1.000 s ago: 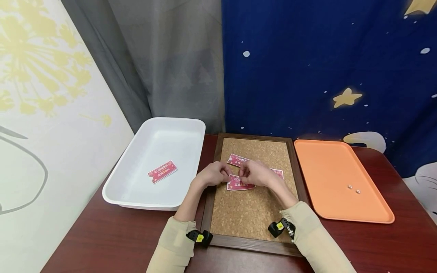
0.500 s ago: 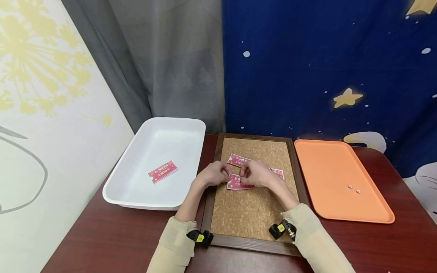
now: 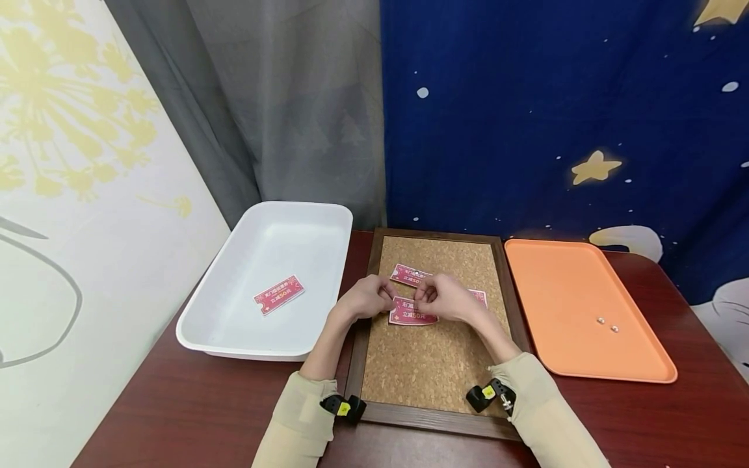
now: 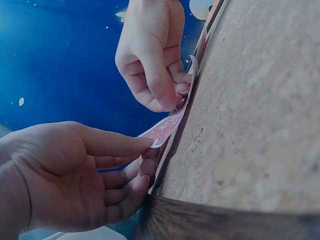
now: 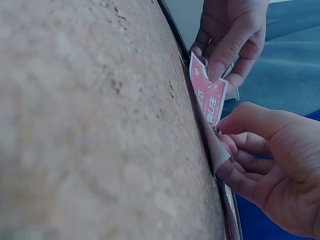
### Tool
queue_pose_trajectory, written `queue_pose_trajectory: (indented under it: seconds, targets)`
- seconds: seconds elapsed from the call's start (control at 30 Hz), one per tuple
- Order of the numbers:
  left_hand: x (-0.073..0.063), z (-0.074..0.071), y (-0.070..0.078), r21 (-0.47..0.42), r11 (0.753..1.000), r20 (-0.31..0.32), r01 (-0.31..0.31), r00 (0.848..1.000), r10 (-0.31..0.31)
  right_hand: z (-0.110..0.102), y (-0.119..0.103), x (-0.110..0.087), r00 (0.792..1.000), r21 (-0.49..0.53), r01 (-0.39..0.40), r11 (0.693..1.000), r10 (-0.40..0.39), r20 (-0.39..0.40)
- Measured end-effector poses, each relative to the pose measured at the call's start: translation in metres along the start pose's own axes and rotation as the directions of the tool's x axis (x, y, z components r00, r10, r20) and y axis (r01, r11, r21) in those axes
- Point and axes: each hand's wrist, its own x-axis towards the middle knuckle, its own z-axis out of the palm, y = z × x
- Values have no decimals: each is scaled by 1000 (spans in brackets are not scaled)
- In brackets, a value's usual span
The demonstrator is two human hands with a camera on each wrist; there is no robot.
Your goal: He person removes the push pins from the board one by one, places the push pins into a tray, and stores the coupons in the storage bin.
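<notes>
A red paper coupon with white and yellow print lies low over the cork board. My left hand pinches its left end, thumb on the printed face, as the left wrist view shows. At the coupon's upper middle, my right hand pinches a small metal pin against the paper; the fingertips hide most of it. The coupon's far end curls up from the cork in the right wrist view. Above it on the board is another coupon with a silver pin head, and a third coupon shows partly behind the right hand.
To the left stands a white plastic tray with one more red coupon in it. An orange tray on the right holds two small silver pins. The board's dark wooden frame rests on the reddish-brown table.
My right hand has shifted slightly to the right along the coupon, uncovering more of its print. The left hand keeps its grip and has barely moved.
</notes>
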Motion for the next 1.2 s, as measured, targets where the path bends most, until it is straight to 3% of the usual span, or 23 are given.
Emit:
queue_pose_trajectory:
  seconds: [0.4,0.77,1.0,1.2]
  targets:
    - [-5,-5,3,40,999,-37,-14,999,16,-18,0,-23,986,114,23,993,-3,-166]
    - [-15,-20,1,25,994,-61,-105,992,106,-38,9,-52,956,61,-60,996,75,-284]
    - [-23,-28,6,17,992,-70,-127,989,128,-50,13,-64,948,100,-72,992,99,-304]
    - [-27,-34,1,10,990,-71,-143,987,143,-59,16,-72,944,99,-85,991,112,-310]
